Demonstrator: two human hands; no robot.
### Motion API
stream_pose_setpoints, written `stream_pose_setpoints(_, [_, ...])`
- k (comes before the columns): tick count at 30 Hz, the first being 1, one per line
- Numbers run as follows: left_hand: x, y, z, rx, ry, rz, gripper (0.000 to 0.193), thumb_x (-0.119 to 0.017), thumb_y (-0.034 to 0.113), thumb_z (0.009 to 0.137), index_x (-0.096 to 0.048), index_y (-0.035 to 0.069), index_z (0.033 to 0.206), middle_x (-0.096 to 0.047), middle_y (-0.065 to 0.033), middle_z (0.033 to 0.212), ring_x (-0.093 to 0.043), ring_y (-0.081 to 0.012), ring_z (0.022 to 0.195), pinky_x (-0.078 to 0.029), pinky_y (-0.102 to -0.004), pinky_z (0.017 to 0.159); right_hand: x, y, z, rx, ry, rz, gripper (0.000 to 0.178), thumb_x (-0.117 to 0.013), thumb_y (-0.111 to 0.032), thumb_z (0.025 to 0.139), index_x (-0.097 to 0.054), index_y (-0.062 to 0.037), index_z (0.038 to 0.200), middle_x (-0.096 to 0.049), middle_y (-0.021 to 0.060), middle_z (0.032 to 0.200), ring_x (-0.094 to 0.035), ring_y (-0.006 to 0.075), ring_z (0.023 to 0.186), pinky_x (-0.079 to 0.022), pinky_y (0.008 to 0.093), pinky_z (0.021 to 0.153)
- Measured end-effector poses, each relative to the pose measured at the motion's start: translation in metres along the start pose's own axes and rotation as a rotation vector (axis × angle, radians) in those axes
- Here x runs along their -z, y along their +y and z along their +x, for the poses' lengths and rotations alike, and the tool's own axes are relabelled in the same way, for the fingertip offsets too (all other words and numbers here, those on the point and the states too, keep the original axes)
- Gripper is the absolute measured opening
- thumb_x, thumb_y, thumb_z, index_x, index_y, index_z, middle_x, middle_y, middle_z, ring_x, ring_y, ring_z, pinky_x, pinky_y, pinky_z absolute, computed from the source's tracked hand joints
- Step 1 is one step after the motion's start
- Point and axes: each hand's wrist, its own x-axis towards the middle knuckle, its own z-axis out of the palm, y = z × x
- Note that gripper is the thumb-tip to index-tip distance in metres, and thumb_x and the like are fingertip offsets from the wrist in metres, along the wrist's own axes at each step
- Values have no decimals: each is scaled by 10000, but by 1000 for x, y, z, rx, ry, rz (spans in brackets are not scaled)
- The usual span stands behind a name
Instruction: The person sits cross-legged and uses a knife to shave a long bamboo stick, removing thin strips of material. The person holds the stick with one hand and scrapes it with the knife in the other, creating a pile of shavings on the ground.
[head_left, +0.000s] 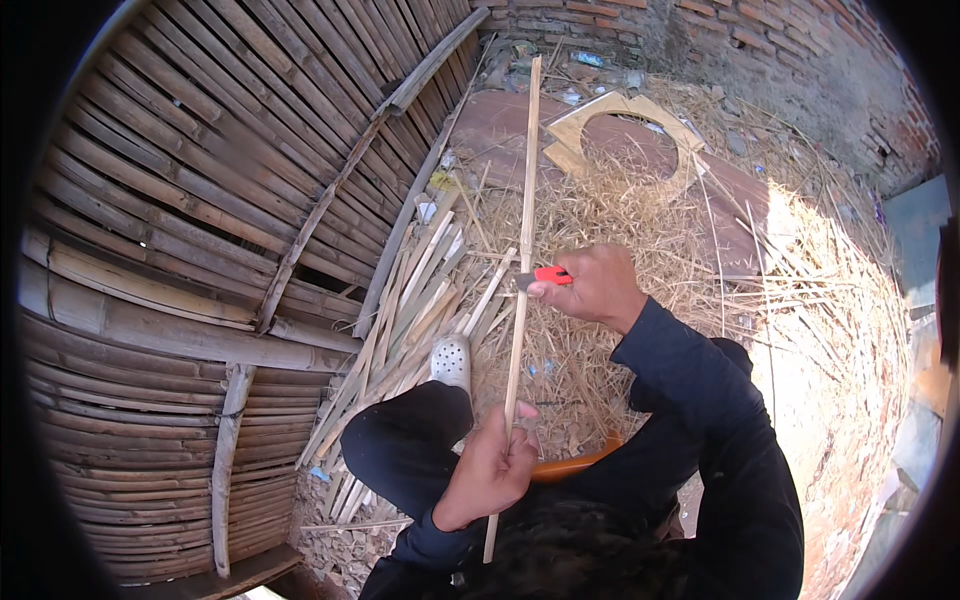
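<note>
A long, thin bamboo strip (529,190) runs upright through the middle of the view, away from my lap toward the brick wall. Near its lower end my left hand (492,468) is wrapped round it. My right hand (596,285) grips a red-handled utility knife (553,275) farther up. The knife's dark blade lies across the strip, touching it or very close to it. Its handle is partly hidden by my fingers.
Several cut bamboo strips (410,290) lie piled on the left beside my white clog (451,361). Shavings (640,230) cover the ground around a board with a round hole (573,128). A bamboo slat wall (200,170) stands left, a brick wall (800,60) behind.
</note>
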Motion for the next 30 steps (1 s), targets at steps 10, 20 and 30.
stream_pose_setpoints(10, [2, 1, -8, 2, -13, 84, 232, -516, -6, 842, -441, 2, 1061, -381, 27, 510, -346, -41, 446, -272, -234, 433, -5, 29, 17, 203, 161, -69, 663, -524, -756, 729, -479, -129, 520, -446, 49, 466, -499, 270, 435, -388, 382, 441])
stream_pose_setpoints(20, [4, -24, -58, 166, -228, -120, 145, -502, 40, 927, -489, 25, 1071, -401, 82, 618, -319, 14, 533, -257, -190, 489, 14, 173, 33, -800, 266, -159, 755, -353, -683, 898, -482, -37, 530, -503, 117, 468, -544, 292, 461, -396, 419, 448])
stream_pose_setpoints(30, [-1, -43, -29, 136, -86, -526, 177, -454, 165, 994, -472, 37, 1115, -397, 40, 644, -328, -35, 521, -273, -204, 481, -1, 44, 25, -831, -73, 1665, 674, -367, -701, 889, -533, -67, 730, -355, -30, 475, -307, 88, 355, -283, 262, 358])
